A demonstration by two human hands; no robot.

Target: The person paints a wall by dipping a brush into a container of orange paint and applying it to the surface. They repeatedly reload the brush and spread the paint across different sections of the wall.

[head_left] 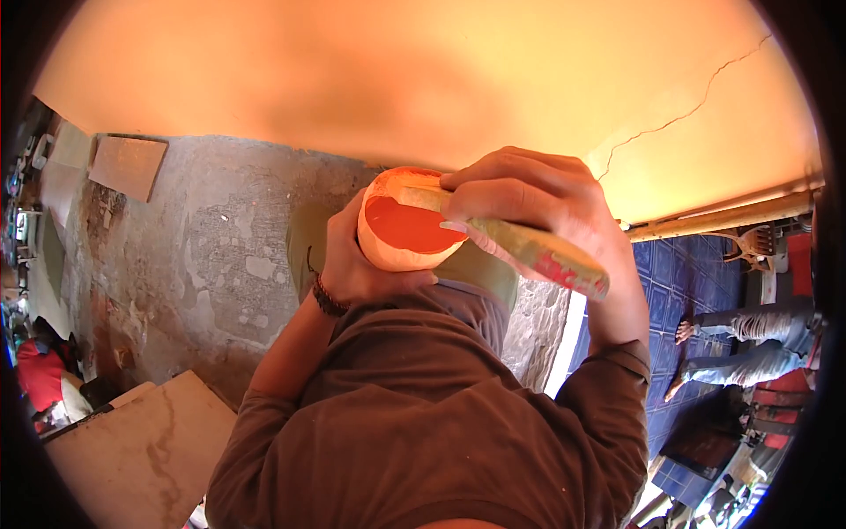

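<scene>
My left hand (351, 260) is wrapped round a round container (388, 251) that holds orange-red liquid (410, 227). Above its rim, my right hand (529, 198) grips a paint-stained brush (529, 251). The handle slants down to the right under my palm, with red and yellow-green stains near its end. The pale brush head (421, 197) reaches over the inside of the container, at the upper part of the opening. Whether its tip touches the liquid is hard to tell.
An orange wall (352, 70) with a crack stands ahead. A board (129, 166) lies on the worn grey floor (238, 229). At the lower left is a large pale panel (145, 450). On the right, a person's legs (749, 344) extend over blue tiles (656, 264).
</scene>
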